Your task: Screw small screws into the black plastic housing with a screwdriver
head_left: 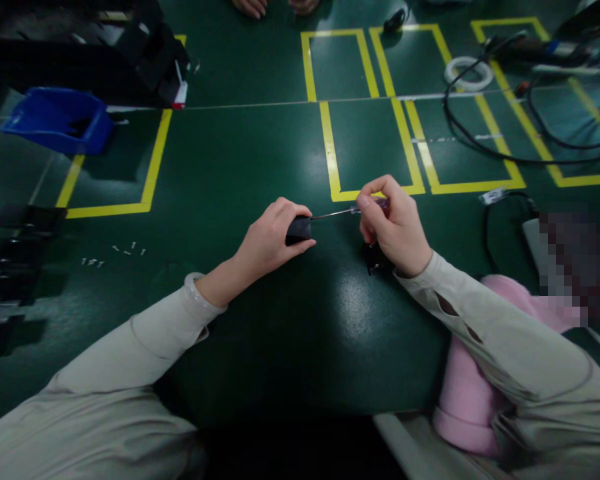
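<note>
My left hand grips a small black block-like part over the green tabletop, fingers above it and thumb below. My right hand is closed around the clear handle of a screwdriver. The screwdriver's thin metal shaft points left, and its tip meets the upper right edge of the black part. Whether the tip sits in a screw is too small to tell. Just under my right hand lies another small black part, partly hidden by the hand. Several small screws are scattered left of my left forearm.
A blue bin stands at the upper left beside black equipment. Black parts line the left edge. Cables and a white tape ring lie at the right. Another person's hands show at the far edge.
</note>
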{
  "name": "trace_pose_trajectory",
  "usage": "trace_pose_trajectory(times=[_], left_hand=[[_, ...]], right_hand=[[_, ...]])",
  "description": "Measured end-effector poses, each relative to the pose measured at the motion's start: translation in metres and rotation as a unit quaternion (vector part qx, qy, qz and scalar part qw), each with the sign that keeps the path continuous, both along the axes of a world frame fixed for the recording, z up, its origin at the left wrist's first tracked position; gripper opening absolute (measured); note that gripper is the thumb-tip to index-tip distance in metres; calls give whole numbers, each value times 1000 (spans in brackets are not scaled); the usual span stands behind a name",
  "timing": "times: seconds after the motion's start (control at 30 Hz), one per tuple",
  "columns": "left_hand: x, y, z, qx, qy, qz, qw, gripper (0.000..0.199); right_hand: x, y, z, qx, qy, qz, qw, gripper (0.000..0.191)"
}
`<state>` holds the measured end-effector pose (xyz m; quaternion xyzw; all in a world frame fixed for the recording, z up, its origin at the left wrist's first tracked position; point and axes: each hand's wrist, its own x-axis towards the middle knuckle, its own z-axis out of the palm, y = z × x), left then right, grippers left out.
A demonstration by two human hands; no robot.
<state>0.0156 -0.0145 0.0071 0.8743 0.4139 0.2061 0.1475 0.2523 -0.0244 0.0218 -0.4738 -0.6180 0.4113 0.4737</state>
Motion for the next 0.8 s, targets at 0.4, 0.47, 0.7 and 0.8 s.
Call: trace_pose_trajectory(times=[0.4,0.47,0.7,0.8], left_hand=[[1,0,1,3,0,-1,1000,37],[1,0,1,2,-1,-1,1000,38],[1,1,1,6,2,-1,1000,37],[0,1,0,5,3,-1,1000,37]], right_hand=[[0,-1,1,9,-18,-2,1000,17],[0,-1,1,13,-23,-1,1000,17],[0,0,0,2,7,-1,1000,16],[0,0,1,5,-15,1,1000,17]])
